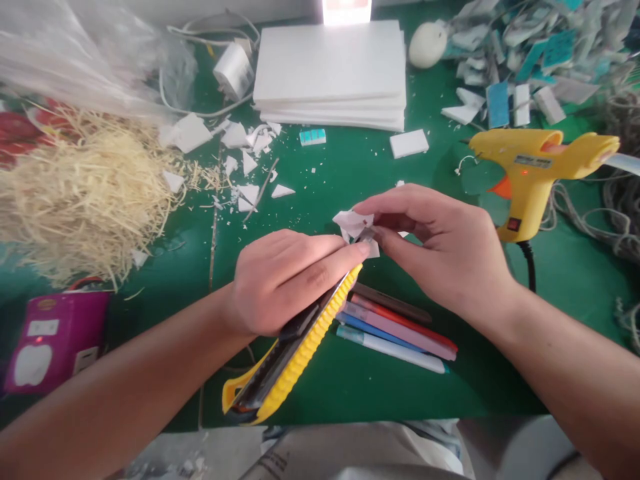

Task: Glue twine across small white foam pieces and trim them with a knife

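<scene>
My left hand [290, 277] is closed around a yellow and black utility knife [305, 347], whose handle slants down toward the table's front edge. The blade end lies at my left fingertips, mostly hidden. Just beyond it, thumb and fingers of my right hand [435, 243] pinch a small, crumpled-looking white piece [353, 221]. Both hands meet at this piece, over the middle of the green table. Beneath and beside the knife lie several marker pens [395, 343] in red, pink, blue and white.
White sheets [330, 70] are stacked at the back under a lamp [347, 10]. White scraps [245, 143] and straw-like shreds [95, 193] lie left. A yellow glue gun [535, 167] stands right, below piled scraps [540, 47]. A purple box [57, 340] sits front left.
</scene>
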Action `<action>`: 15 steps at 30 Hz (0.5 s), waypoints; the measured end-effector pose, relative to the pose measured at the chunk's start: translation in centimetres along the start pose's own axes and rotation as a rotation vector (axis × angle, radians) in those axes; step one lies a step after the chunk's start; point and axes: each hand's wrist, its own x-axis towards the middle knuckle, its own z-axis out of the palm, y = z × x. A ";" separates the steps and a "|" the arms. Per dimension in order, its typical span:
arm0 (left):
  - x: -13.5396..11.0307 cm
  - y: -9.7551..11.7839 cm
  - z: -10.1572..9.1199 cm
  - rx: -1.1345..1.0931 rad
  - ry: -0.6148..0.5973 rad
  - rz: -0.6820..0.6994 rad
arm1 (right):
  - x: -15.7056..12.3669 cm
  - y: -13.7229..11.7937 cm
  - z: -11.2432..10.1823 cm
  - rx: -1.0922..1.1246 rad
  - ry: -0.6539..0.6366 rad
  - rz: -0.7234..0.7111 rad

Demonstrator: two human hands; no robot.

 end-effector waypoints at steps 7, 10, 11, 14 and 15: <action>-0.2 0.0 0.0 0.026 0.015 0.001 | -0.1 -0.1 0.1 -0.006 0.009 0.011; -0.1 -0.1 -0.1 0.026 0.014 0.000 | -0.2 -0.2 0.1 -0.026 0.022 0.007; -0.1 -0.1 -0.2 0.021 0.007 0.000 | -0.2 -0.3 0.1 -0.028 0.025 0.007; 0.0 -0.1 -0.3 0.018 0.007 0.015 | -0.2 -0.3 0.1 -0.023 0.031 0.012; 0.0 -0.1 -0.4 0.015 0.004 0.018 | -0.2 -0.3 0.1 -0.019 0.034 0.015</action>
